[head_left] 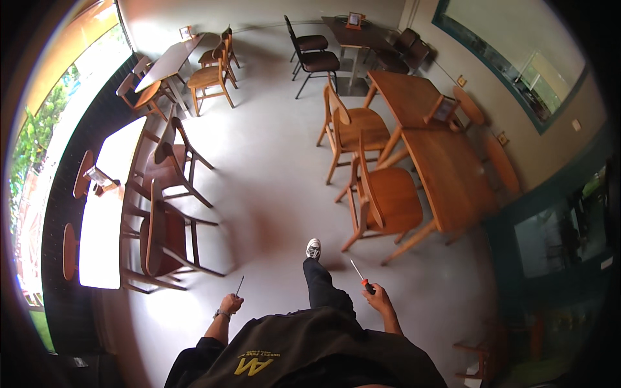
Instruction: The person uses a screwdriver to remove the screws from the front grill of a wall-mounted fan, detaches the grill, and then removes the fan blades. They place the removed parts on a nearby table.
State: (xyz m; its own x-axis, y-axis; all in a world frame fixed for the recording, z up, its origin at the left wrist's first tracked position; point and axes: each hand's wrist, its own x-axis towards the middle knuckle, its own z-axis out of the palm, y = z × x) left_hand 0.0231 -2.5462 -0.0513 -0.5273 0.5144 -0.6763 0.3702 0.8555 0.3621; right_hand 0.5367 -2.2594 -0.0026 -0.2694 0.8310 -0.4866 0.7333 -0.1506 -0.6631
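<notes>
My right hand (380, 299) is closed on a screwdriver (368, 285) with a red and black handle, its long metal shaft pointing forward and a little left. In my left hand (231, 304), fingers also closed, is a thin dark-shafted tool (240, 286) that looks like a screwdriver; the fist hides its handle. A watch circles my left wrist. Both hands are held low at my sides, apart from the furniture. Nearest the right hand is a wooden chair (392, 200); nearest the left, a wooden chair with a dark seat (169, 246).
Grey floor (265, 161) runs between two rows of furniture. On the right stand wooden tables (446, 171), on the left a sunlit table (103, 252) by the window. Farther back are a dark table (362, 35) with black chairs and another table (169, 61). My shoe (313, 249) is stepping forward.
</notes>
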